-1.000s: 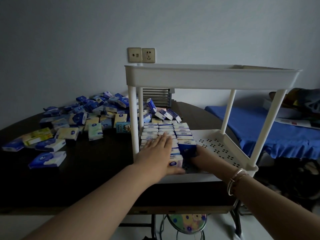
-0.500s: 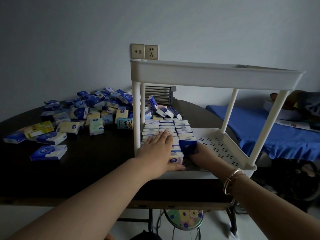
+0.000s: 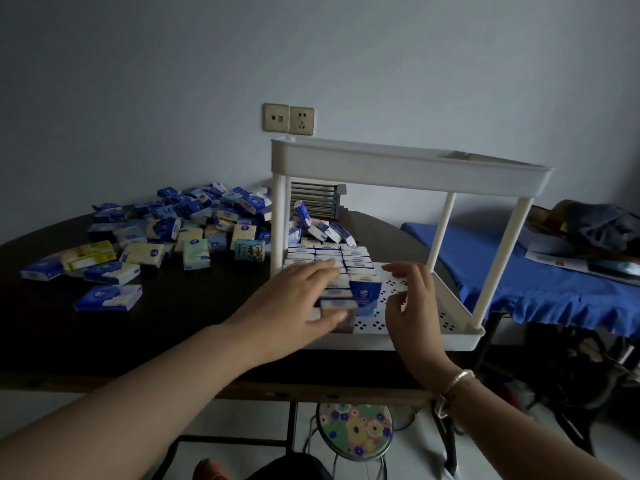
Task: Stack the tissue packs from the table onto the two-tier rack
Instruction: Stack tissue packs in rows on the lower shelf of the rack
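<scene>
tissue packs fill the rack's lower tier, left hand flat on them, right hand loosely open beside.

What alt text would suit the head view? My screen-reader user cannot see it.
A person's left hand rests flat on rows of small blue-and-white tissue packs on the lower tier of a white plastic two-tier rack, while the right hand hovers open beside them. More loose packs lie scattered on the dark wooden table.
</scene>
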